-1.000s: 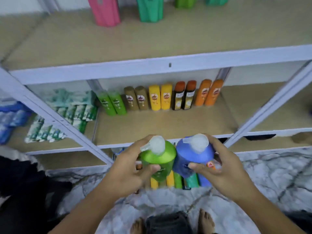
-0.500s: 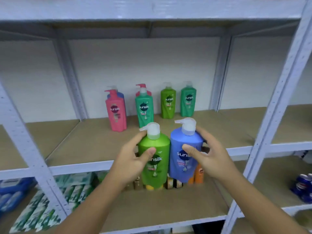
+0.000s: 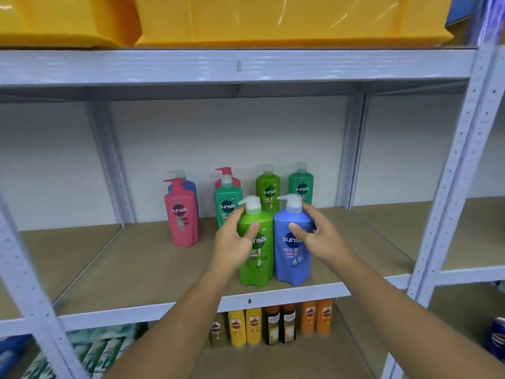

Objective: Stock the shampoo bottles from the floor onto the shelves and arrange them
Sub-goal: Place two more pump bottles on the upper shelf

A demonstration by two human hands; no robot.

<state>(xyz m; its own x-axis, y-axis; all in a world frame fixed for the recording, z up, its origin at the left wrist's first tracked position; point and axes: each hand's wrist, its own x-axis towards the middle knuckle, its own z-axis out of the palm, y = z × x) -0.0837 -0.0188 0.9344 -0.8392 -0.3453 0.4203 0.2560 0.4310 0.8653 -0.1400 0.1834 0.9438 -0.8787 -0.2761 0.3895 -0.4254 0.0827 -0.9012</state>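
My left hand (image 3: 235, 242) grips a light green pump bottle (image 3: 258, 265) and my right hand (image 3: 317, 236) grips a blue pump bottle (image 3: 292, 258). Both bottles are upright, side by side, over the front of the middle shelf (image 3: 153, 266); their bases look to be at the board. Behind them stand a pink bottle (image 3: 181, 217) with a blue one behind it, a teal bottle (image 3: 226, 205) with a pink one behind it, another light green bottle (image 3: 268, 191) and a second teal bottle (image 3: 301, 187).
Yellow bins (image 3: 273, 20) fill the shelf above. The lower shelf holds small yellow, brown and orange bottles (image 3: 273, 325) and green packets (image 3: 103, 351). White shelf posts (image 3: 451, 173) stand right and left. Bare board lies left of the pink bottle.
Both hands have lifted the green and blue bottles from near the floor up to the middle shelf and moved them forward over its front edge. My view rose with them.
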